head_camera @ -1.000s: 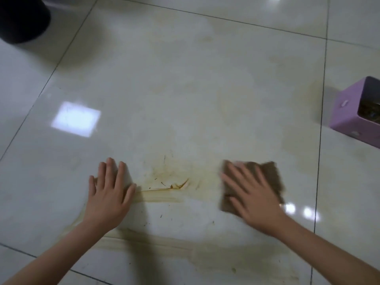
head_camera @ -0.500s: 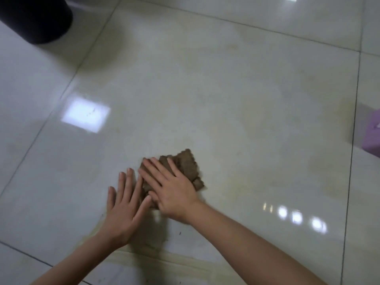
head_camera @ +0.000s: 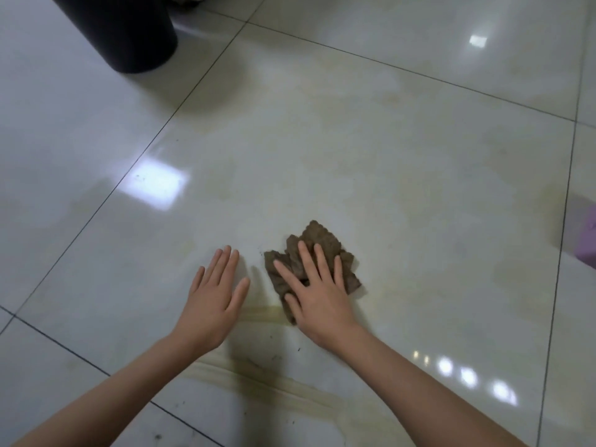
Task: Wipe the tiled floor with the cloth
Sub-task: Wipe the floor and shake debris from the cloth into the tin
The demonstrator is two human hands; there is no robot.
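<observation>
**First inspector:** Where do we place the cloth?

**Second inspector:** We record the crumpled brown fabric cloth (head_camera: pixel 321 237) lying on the glossy pale tiled floor (head_camera: pixel 354 150), in the lower centre of the frame, slightly right of the middle.

**First inspector:** And the hands?

**Second inspector:** We find the right hand (head_camera: pixel 319 301) laid flat on top of the cloth, fingers straight and spread, pressing it down. The cloth's far corner and right edge show beyond the fingertips. The left hand (head_camera: pixel 213 298) rests palm-down on bare tile just left of the cloth, fingers straight, holding nothing. A narrow strip of floor separates it from the cloth.

**First inspector:** Condition of the surface?

**Second inspector:** We note long yellowish-brown streaks (head_camera: pixel 290 385) at the bottom centre, running between the two forearms. A shorter streak lies between the hands. Small dark specks sit near these marks.

**First inspector:** Other items?

**Second inspector:** We log a black round bin (head_camera: pixel 122 33) standing in the upper left of the frame. A lilac box (head_camera: pixel 587 240) sits at the right edge, mostly cut off.
</observation>
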